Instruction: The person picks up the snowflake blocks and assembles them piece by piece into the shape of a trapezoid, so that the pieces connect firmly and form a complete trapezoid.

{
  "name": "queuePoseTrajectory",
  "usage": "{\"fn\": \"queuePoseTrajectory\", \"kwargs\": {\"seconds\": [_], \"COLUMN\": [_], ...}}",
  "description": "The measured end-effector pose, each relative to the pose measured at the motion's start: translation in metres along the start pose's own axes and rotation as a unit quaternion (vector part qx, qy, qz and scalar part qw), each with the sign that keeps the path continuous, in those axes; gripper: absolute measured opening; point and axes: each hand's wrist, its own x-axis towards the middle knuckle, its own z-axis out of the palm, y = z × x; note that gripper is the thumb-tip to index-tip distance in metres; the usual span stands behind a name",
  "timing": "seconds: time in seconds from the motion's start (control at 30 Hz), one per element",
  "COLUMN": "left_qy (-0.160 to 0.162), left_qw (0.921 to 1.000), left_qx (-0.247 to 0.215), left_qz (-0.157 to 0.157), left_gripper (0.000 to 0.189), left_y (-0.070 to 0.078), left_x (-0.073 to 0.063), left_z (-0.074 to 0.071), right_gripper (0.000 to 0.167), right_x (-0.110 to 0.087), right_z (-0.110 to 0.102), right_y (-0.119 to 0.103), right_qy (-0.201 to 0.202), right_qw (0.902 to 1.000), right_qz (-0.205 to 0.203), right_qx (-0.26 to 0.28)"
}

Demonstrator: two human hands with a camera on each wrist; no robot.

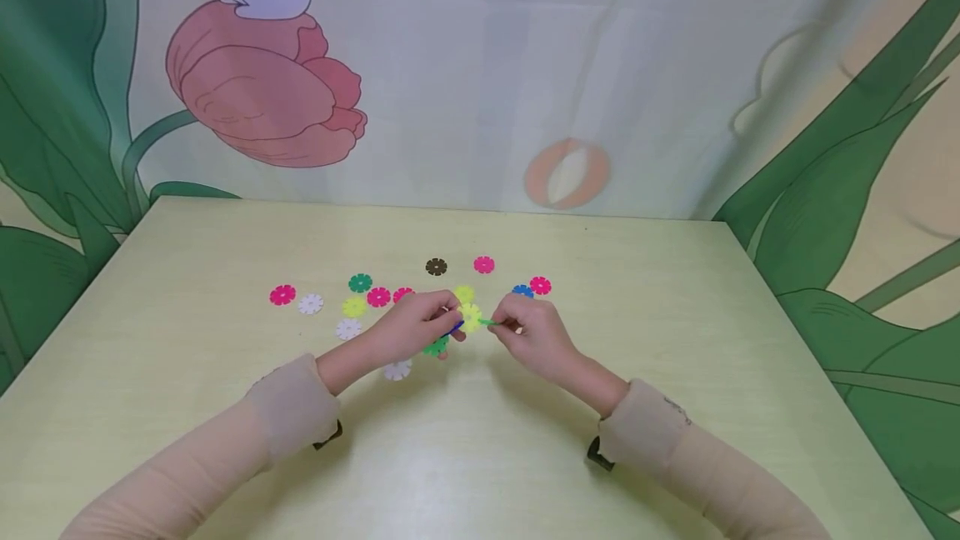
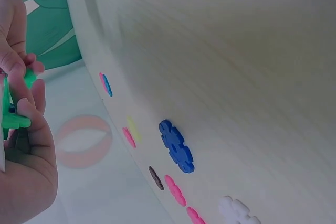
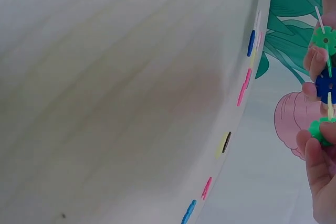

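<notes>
My left hand (image 1: 412, 323) holds a joined row of notched plastic flower discs above the table. A blue disc (image 3: 326, 85) and a green disc (image 3: 325, 39) show in this row in the right wrist view, with a thin white edge beyond. At its right end stands a yellow disc (image 1: 470, 317). My right hand (image 1: 536, 336) pinches a green disc (image 1: 487, 322) edge-on against the yellow one. Whether their slots have locked, I cannot tell. Fingers cover part of the row. Near the left wrist shows a white disc (image 1: 397, 370); whether it belongs to the row is unclear.
Loose discs lie beyond the hands on the pale table (image 1: 750, 340): a brown disc (image 1: 436, 267), a dark green disc (image 1: 360, 282), several pink ones, and others in white, yellow and blue. A printed curtain (image 1: 450, 107) hangs behind the far edge.
</notes>
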Motion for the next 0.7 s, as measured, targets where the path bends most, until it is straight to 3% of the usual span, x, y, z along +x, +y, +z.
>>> {"fn": "queuePoseTrajectory", "kwargs": {"seconds": [0.7], "left_qy": [0.007], "left_qw": [0.9992], "left_qx": [0.037], "left_qz": [0.017], "left_gripper": [0.016], "left_y": [0.0036], "left_x": [0.0005], "left_z": [0.0035], "right_gripper": [0.018], "right_x": [-0.0022], "right_z": [0.002], "right_y": [-0.0016], "right_qy": [0.04], "right_qw": [0.9916], "right_qz": [-0.1], "right_qx": [-0.072]}}
